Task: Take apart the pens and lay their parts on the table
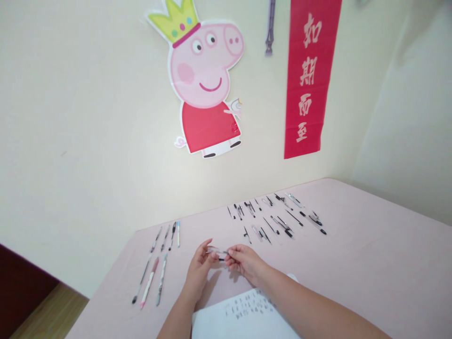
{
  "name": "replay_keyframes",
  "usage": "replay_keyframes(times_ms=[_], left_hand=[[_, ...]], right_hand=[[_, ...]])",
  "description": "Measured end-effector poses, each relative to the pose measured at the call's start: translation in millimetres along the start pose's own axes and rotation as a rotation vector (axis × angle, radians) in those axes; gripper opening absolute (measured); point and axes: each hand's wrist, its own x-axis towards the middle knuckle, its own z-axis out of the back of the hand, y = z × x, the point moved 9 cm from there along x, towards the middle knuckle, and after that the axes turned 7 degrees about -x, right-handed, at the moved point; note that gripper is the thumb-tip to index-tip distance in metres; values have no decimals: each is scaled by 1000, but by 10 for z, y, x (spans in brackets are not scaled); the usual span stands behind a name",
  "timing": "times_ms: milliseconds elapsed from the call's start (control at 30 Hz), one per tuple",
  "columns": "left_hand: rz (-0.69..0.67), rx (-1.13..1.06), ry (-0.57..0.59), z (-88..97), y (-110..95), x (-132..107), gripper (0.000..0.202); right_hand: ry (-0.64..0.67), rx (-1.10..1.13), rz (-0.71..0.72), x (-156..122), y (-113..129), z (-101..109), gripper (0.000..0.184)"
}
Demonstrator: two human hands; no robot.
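Observation:
My left hand [199, 267] and my right hand [243, 261] meet above the pink table [370, 263], each pinching one end of a short clear pen part [219, 252] with a dark tip. The fingers of both hands are closed on it. Whole pens [155, 268] lie in rows to the left of my hands. Several loose pen pieces [278, 214], dark and clear, are spread in rows beyond my right hand.
A white sheet of paper [243, 320] with small handwriting lies under my forearms at the near edge. The table stands in a corner against cream walls, with a cartoon pig sticker [206, 80] and a red banner [309, 75]. Wooden floor [49, 315] shows at lower left.

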Motion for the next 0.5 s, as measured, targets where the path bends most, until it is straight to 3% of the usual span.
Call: replay_keyframes(times_ms=[167, 500], left_hand=[[35, 22, -24, 35, -2, -11, 37], [7, -69, -163, 231, 58, 49, 35]], right_hand=[[1, -23, 48, 1, 12, -13, 25], [-88, -42, 122, 77, 48, 139, 27]])
